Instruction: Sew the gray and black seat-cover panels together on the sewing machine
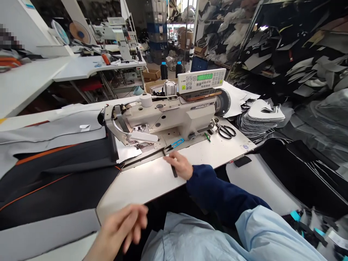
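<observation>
My right hand point(179, 165), in a dark blue sleeve, is closed on a narrow black strip point(174, 172) just above the white sewing table's front part. One end of the strip shows below the fingers. My left hand point(122, 226) hovers in front of the table edge, fingers loosely bent and apart, holding nothing. Beyond my right hand stands the sewing machine point(168, 116), with blue-handled thread snips point(176, 144) lying at its base. To the left of its needle area lies dark fabric point(65, 174) with orange edging.
Black scissors point(227, 132) and a small green tool point(207, 137) lie at the table's right. A control panel point(201, 79) tops the machine. Stacked cut pieces point(258, 117) stand right of the table; black panels point(293, 170) lie nearer. Another worktable point(100, 67) stands behind.
</observation>
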`<action>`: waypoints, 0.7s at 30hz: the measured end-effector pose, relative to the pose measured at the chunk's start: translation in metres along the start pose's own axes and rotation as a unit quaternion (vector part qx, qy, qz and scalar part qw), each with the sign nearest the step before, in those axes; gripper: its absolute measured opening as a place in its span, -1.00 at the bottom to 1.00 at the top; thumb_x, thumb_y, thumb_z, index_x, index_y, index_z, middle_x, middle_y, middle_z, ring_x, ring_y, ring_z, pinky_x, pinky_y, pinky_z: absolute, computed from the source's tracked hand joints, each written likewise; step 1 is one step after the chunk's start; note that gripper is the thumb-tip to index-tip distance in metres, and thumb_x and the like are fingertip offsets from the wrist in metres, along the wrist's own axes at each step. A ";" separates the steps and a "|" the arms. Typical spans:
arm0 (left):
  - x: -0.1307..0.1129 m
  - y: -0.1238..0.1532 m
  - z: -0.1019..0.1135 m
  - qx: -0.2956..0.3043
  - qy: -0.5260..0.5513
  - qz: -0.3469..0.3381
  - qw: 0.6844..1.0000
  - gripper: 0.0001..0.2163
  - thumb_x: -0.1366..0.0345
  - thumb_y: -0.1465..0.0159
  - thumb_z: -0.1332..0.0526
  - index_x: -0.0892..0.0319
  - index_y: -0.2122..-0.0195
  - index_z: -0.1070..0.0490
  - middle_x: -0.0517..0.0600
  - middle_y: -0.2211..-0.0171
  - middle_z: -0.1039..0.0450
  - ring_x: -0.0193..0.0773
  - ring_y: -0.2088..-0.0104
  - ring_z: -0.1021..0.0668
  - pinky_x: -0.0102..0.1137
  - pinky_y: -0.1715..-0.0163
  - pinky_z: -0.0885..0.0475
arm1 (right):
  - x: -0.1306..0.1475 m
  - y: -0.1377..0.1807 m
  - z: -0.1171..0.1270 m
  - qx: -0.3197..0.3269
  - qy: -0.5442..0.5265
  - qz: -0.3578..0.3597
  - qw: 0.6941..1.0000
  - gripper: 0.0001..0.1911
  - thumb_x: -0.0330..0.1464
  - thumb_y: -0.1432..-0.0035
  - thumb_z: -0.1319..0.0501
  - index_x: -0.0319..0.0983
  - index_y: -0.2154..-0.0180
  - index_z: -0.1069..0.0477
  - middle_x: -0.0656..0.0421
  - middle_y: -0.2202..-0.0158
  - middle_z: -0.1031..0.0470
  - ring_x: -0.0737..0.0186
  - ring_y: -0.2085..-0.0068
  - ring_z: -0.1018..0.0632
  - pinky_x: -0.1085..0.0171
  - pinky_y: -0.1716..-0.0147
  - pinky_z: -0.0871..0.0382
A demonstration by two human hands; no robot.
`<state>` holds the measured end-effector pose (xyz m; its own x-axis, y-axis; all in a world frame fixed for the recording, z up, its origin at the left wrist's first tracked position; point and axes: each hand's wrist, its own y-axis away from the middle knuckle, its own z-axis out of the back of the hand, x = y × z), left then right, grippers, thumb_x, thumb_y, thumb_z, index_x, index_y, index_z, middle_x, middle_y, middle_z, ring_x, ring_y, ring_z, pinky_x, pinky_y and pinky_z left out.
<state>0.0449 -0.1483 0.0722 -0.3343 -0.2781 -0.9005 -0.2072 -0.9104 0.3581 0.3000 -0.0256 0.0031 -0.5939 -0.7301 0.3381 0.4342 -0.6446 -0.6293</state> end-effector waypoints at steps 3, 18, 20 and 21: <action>0.004 -0.053 -0.016 -0.075 -0.147 -0.109 0.980 -0.57 -0.04 -0.24 0.00 0.20 0.15 -0.43 0.11 0.28 -0.49 -0.24 0.46 -0.51 -0.33 0.47 -0.46 | 0.026 0.012 -0.017 0.071 -0.031 0.061 0.995 -0.68 -0.51 -0.17 0.00 -0.25 0.04 -0.32 0.08 0.25 -0.39 0.26 0.31 -0.41 0.32 0.36 -0.37; 0.030 -0.158 -0.034 -0.208 -0.541 -0.238 0.779 -0.60 0.18 -0.32 0.07 0.23 -0.07 -0.32 0.11 -0.14 -0.28 -0.01 -0.08 -0.34 -0.05 -0.14 -0.13 | -0.058 0.006 0.039 0.074 0.036 -0.156 0.984 -0.77 -0.45 -0.25 0.01 -0.26 0.36 -0.39 0.06 0.21 -0.46 0.23 0.16 -0.49 0.23 0.14 -0.41; 0.025 -0.159 -0.036 -0.219 -0.545 -0.235 0.774 -0.63 0.18 -0.31 0.04 0.22 -0.03 -0.36 0.11 -0.10 -0.32 -0.02 0.01 -0.39 -0.10 -0.06 -0.22 | -0.070 -0.011 0.022 0.124 0.068 -0.119 0.983 -0.85 -0.51 -0.16 -0.08 -0.28 0.37 -0.42 0.02 0.06 -0.43 0.14 -0.01 -0.42 0.16 -0.01 -0.33; 0.022 -0.159 -0.036 -0.220 -0.548 -0.229 0.774 -0.63 0.18 -0.30 0.03 0.22 -0.02 -0.37 0.10 -0.09 -0.33 -0.03 0.03 -0.40 -0.13 0.00 -0.27 | -0.074 -0.017 0.014 0.137 0.078 -0.107 0.982 -0.87 -0.54 -0.12 -0.12 -0.29 0.36 -0.43 0.01 0.02 -0.42 0.11 -0.05 -0.39 0.13 -0.04 -0.29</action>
<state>0.1032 -0.0208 -0.0138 -0.9472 0.3125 -0.0711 -0.2830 -0.9196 -0.2727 0.3461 0.0365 -0.0010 -0.7779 -0.5422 0.3177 0.4425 -0.8315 -0.3358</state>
